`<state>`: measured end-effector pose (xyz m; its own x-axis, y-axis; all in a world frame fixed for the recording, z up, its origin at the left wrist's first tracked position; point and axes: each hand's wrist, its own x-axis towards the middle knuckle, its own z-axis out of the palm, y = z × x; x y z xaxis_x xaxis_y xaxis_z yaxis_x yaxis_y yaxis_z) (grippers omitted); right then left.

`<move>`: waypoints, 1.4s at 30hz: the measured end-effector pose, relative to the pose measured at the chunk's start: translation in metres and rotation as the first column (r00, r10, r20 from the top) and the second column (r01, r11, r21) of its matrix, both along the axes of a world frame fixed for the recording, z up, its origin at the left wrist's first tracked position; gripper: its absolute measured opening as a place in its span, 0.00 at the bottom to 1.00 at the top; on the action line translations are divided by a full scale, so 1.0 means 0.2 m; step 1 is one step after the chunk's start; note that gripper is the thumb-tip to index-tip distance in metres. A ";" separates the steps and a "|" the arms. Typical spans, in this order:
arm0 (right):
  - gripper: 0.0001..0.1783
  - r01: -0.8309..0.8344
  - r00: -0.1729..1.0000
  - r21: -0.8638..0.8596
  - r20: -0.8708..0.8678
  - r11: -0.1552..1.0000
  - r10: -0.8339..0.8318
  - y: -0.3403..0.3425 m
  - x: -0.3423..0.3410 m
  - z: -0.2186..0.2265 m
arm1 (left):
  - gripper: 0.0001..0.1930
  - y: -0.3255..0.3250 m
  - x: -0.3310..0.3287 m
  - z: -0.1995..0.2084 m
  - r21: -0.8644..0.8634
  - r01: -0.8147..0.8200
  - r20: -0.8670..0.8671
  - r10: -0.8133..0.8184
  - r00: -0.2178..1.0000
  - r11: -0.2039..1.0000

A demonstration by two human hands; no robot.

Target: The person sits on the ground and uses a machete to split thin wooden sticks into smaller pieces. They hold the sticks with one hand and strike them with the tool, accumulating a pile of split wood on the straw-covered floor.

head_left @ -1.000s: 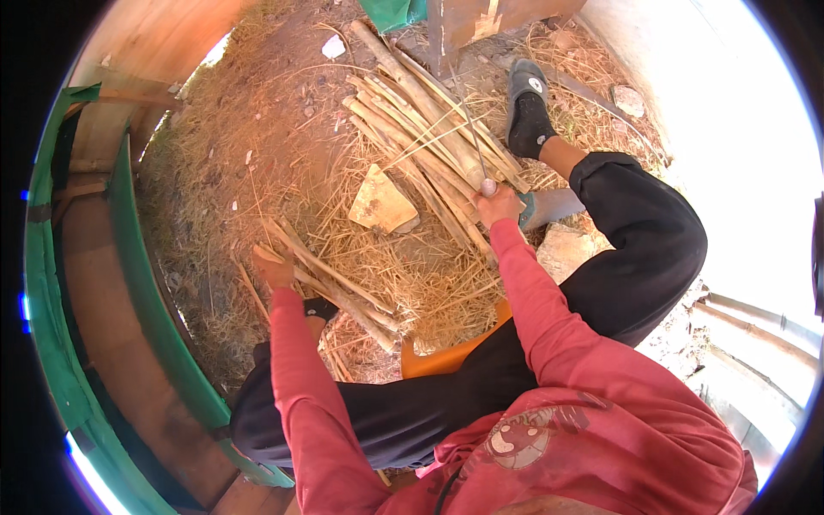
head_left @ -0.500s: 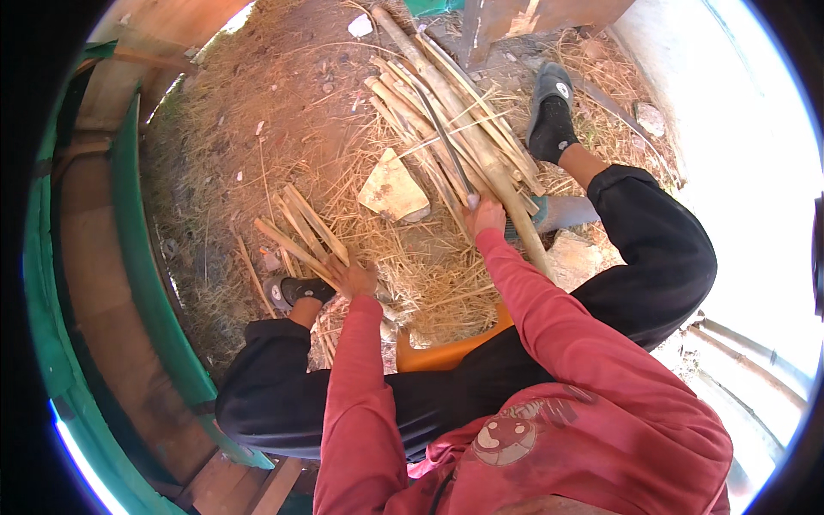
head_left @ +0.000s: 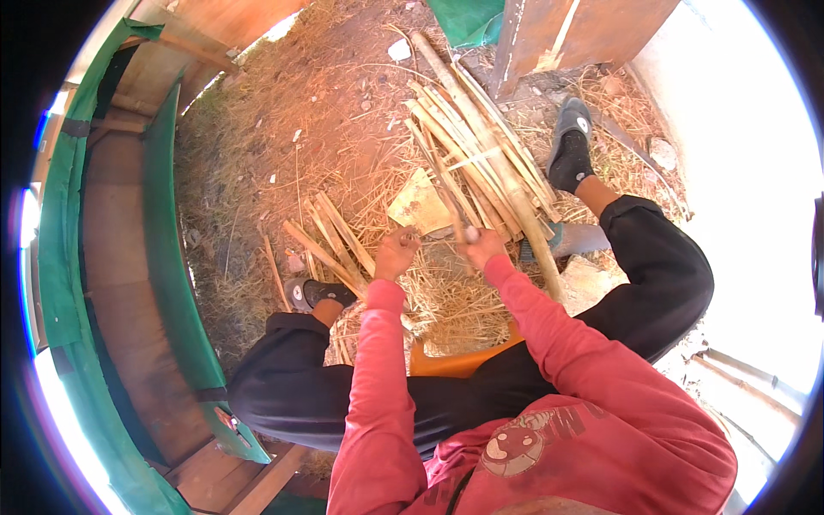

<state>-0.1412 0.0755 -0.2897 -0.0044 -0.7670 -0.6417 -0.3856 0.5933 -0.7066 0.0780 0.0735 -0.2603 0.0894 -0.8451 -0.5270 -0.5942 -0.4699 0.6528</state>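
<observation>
My right hand (head_left: 484, 245) is closed round the handle of a long-bladed knife (head_left: 444, 175), its narrow blade pointing away over the straw. Close to its left, my left hand (head_left: 397, 253) is raised with its fingers curled; whatever they hold, if anything, is too small to make out. Below and left of that hand lie several split wooden sticks (head_left: 327, 230), fanned out beside my left foot. Between the blade and my left hand sits a pale, flat-faced stone (head_left: 419, 202). A larger pile of split sticks (head_left: 464, 137) lies beyond the right hand, with a long pole (head_left: 506, 177) across it.
My left shoe (head_left: 300, 294) and right shoe (head_left: 570, 137) stand either side of the work. Loose straw (head_left: 451, 305) covers the ground by an orange plastic seat (head_left: 459, 360). A green-edged wooden structure (head_left: 159, 215) runs along the left, and a wooden board (head_left: 584, 39) stands at the far right.
My left hand has come off the left-hand sticks and moved up and right, towards the knife. My right hand has come slightly nearer with the knife. The whole view has shifted a little.
</observation>
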 end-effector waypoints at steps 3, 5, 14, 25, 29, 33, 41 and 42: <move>0.08 0.263 0.795 0.159 0.523 0.952 -0.307 -0.06 0.08 0.26 | 0.36 -0.05 -0.10 0.38 0.347 -0.009 -0.310 0.123 0.943 0.938; 0.06 0.351 0.623 0.263 0.651 0.899 -0.434 -0.10 0.14 0.59 | 0.43 0.07 -0.12 0.66 0.160 -0.119 -0.529 0.187 0.828 0.980; 0.08 0.287 0.463 0.195 0.829 0.938 -0.314 -0.17 0.02 1.10 | 0.36 0.17 -0.25 1.11 -0.718 0.000 -0.215 -0.222 0.951 0.696; 0.17 0.054 0.805 -0.121 0.592 0.991 0.029 -0.11 -0.13 1.17 | 0.11 -0.02 -0.21 1.30 -0.790 -0.362 -0.347 0.126 0.929 0.495; 0.17 0.029 0.741 -0.216 0.660 0.976 0.124 -0.08 -0.16 1.03 | 0.16 -0.07 -0.21 1.40 -0.723 -0.491 -0.362 0.340 0.868 0.486; 0.14 -0.146 0.715 -0.210 0.653 0.967 0.249 -0.04 -0.17 0.98 | 0.19 -0.18 -0.05 1.47 -0.816 -0.483 -0.244 0.568 0.786 0.318; 0.22 -0.392 0.662 -0.250 0.592 0.886 0.460 0.02 -0.12 1.02 | 0.22 -0.32 0.44 1.74 -0.862 -0.506 -0.360 0.677 0.642 0.021; 0.23 -0.382 0.681 -0.277 0.561 0.882 0.471 0.02 -0.10 1.01 | 0.21 -0.31 0.44 1.75 -0.843 -0.538 -0.388 0.674 0.628 0.015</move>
